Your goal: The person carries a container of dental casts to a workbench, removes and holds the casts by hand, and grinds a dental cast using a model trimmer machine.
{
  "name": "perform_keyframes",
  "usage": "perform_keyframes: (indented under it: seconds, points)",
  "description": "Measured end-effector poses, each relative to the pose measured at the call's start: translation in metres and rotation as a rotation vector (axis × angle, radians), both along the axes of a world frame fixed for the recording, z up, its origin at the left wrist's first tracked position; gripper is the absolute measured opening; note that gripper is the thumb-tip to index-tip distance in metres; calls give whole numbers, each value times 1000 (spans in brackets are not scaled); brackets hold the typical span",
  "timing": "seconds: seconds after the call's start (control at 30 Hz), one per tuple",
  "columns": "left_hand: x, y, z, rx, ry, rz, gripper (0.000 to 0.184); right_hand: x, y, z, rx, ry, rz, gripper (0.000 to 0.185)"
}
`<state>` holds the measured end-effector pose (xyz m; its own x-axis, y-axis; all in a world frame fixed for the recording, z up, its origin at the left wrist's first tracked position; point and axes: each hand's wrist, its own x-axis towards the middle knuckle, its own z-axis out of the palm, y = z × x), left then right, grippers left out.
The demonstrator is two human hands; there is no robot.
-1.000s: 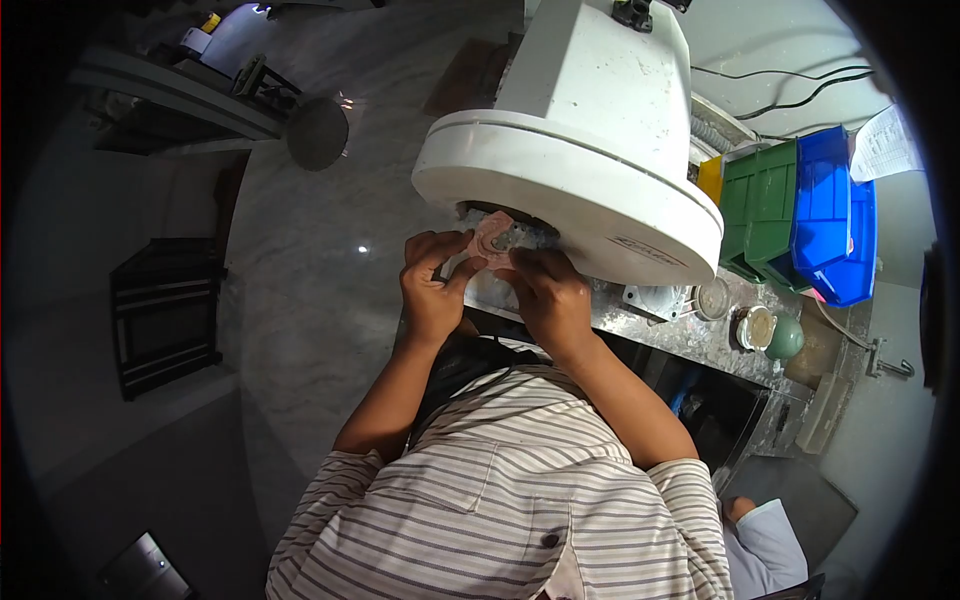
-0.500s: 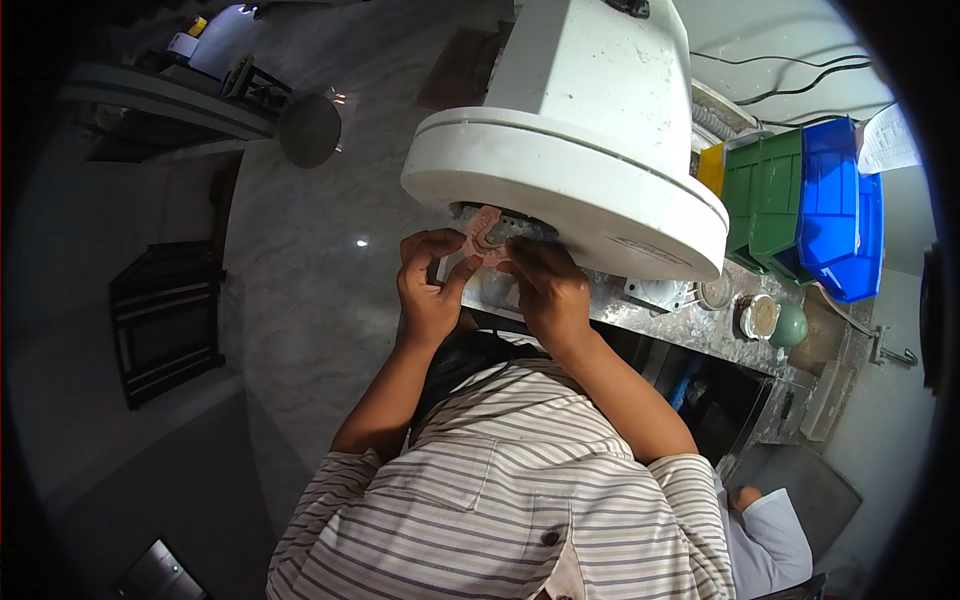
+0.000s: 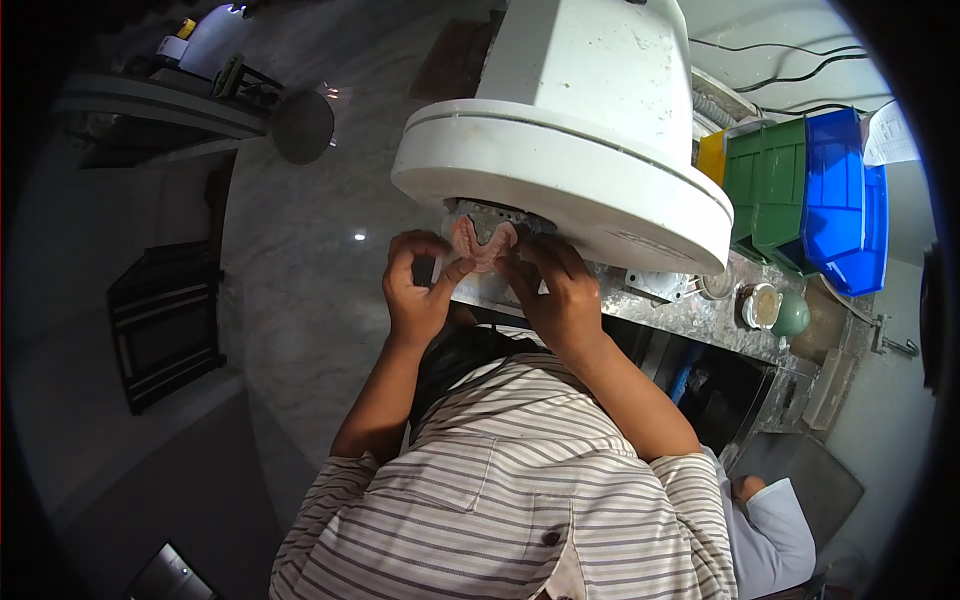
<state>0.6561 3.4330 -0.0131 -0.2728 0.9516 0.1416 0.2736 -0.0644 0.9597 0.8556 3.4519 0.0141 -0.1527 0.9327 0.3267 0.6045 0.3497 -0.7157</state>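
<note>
A pink, horseshoe-shaped dental cast (image 3: 484, 260) is held up between my two hands, with its open end facing the machine. My left hand (image 3: 414, 300) grips its left side with thumb and forefinger. On the right side, my right hand (image 3: 562, 302) pinches it in the same way. Just beyond the cast is the round white housing of a large machine (image 3: 560, 165). Beneath the housing, a grey metal plate with small holes (image 3: 503, 214) shows in part behind the cast.
A grey, stained counter (image 3: 700, 322) runs to the right, carrying a round pale mould (image 3: 761, 306) and a green rubber bowl (image 3: 792, 314). Green bins (image 3: 768, 185) and blue bins (image 3: 840, 200) stand along the wall. Another person's white sleeve (image 3: 775, 540) shows at the lower right.
The cast has turned in my fingers, so its open end now faces away from me and both arms of the horseshoe show. My hands have spread slightly apart.
</note>
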Motion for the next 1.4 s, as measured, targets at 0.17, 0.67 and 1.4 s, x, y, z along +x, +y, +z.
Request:
perform_keyframes:
  seconds: [0.17, 0.67, 1.4]
  points:
    - [0, 10, 13, 20, 186, -78, 46, -2, -1, -4, 112, -91, 51, 48]
    - [13, 4, -1, 59, 103, 78, 20, -8, 3, -5, 60, -24, -5, 41]
    - [16, 0, -6, 92, -7, 82, 13, -12, 3, -8, -3, 74, -9, 34]
